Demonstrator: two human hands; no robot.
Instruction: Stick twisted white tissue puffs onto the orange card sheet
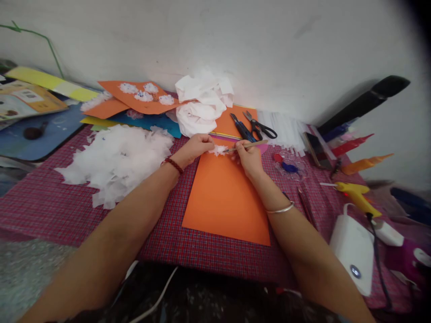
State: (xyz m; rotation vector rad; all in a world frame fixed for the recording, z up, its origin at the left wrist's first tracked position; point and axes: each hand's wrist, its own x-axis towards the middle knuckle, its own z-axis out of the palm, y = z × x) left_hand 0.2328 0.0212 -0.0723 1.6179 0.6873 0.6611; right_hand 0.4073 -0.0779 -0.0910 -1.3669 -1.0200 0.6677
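My left hand is closed, pinching a small white tissue tuft at the far end of an orange paper sheet. My right hand is closed round a thin wooden stick, whose tip points left into the tuft. Both hands rest at the top edge of the orange sheet, which lies on a red checked cloth.
A heap of white tissue pieces lies left. Crumpled white paper, scissors and more coloured sheets sit behind. A yellow glue gun, a white box and coloured bottles stand right.
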